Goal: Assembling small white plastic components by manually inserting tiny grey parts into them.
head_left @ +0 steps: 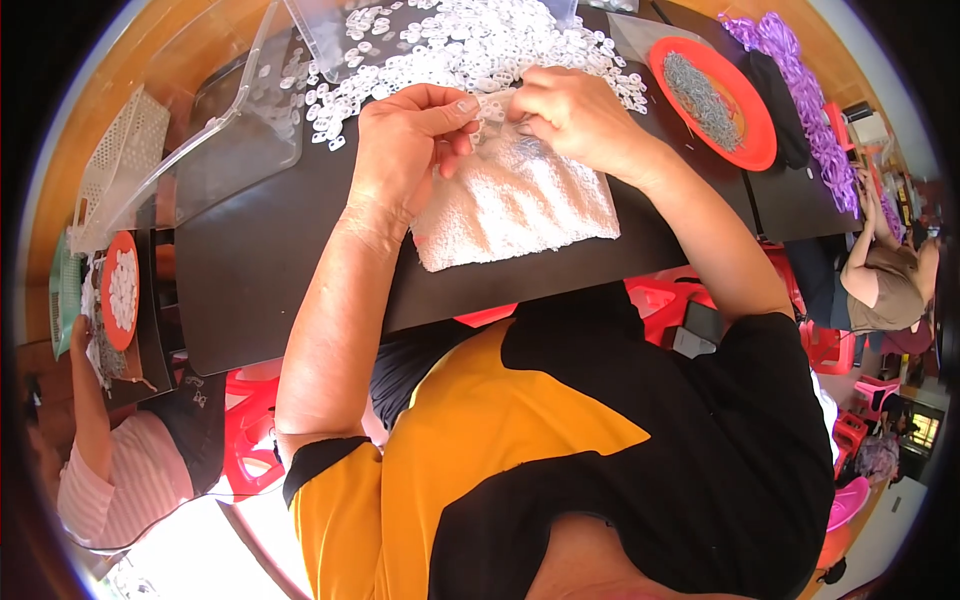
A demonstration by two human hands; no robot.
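Over a pale terry cloth point(520, 205) on the dark table, both my hands work close together. My left hand point(402, 135) is closed in a pinch, thumb against fingers, at the edge of a small white plastic piece point(489, 111). On the other side, my right hand point(578, 118) has its fingers curled and pressed together; what lies between them is hidden. Just beyond the hands spreads a big heap of small white plastic pieces point(470, 45) with holes in them. To the right stands an orange-red plate point(757, 145) holding a pile of thin grey metal bits point(703, 100).
Clear plastic bins point(240, 85) stand left and behind the heap. Purple ribbon-like strips point(800, 80) lie at the far right. At left, a person point(130, 460) sits by another orange-red plate point(112, 325) with white pieces; more people point(885, 280) are on the right.
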